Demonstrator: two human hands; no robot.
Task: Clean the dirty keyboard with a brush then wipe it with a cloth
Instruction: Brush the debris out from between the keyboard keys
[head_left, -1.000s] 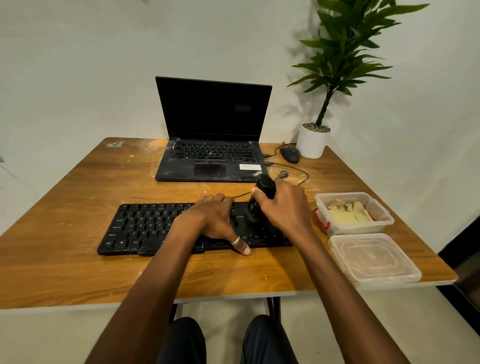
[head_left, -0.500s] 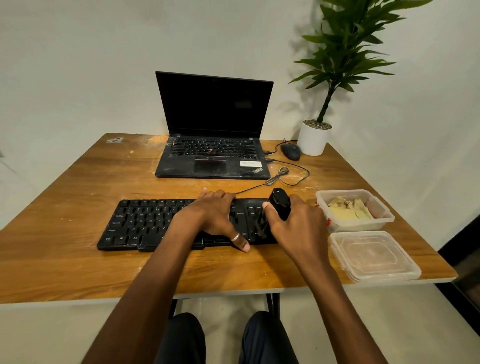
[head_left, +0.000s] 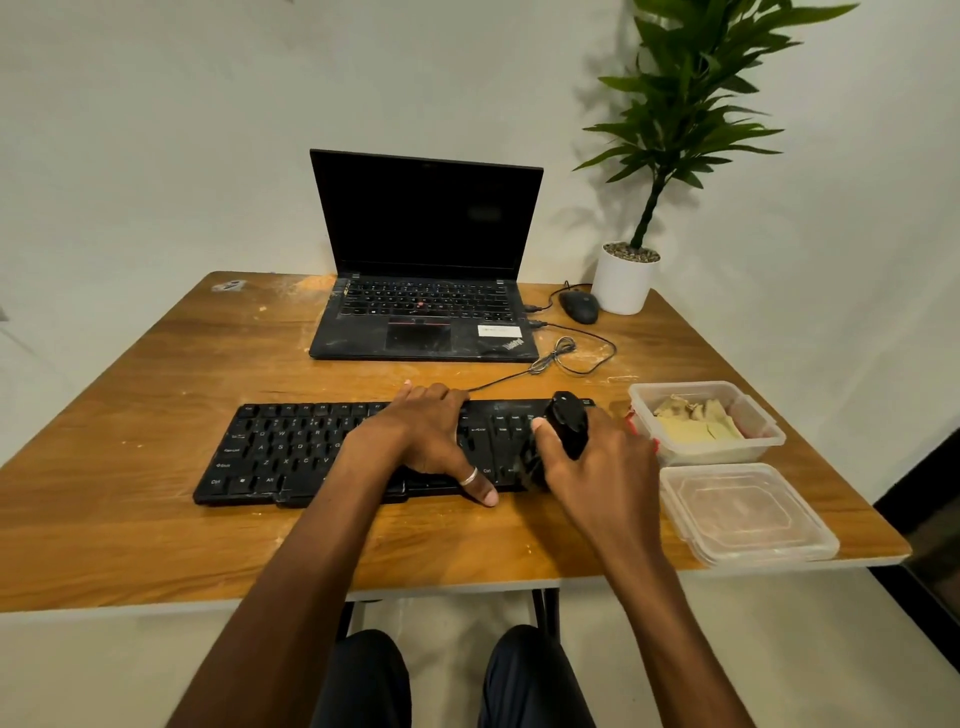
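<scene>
A black keyboard (head_left: 291, 447) lies across the near middle of the wooden table (head_left: 130, 395). My left hand (head_left: 426, 436) rests flat on its middle keys, fingers spread, thumb at the front edge. My right hand (head_left: 597, 467) grips a black brush (head_left: 566, 423) over the keyboard's right end, bristles down on the keys. A folded yellowish cloth (head_left: 696, 423) sits in an open clear plastic tub (head_left: 763, 441) just right of the keyboard.
An open black laptop (head_left: 426, 312) stands behind the keyboard, with a mouse (head_left: 579, 306) and looped cable (head_left: 566, 353) to its right. A potted plant (head_left: 623, 280) occupies the back right corner. The tub's lid (head_left: 748, 514) lies at the front right edge.
My right hand has carried the brush from the keyboard's middle right toward its right end. The left hand has stayed on the keys.
</scene>
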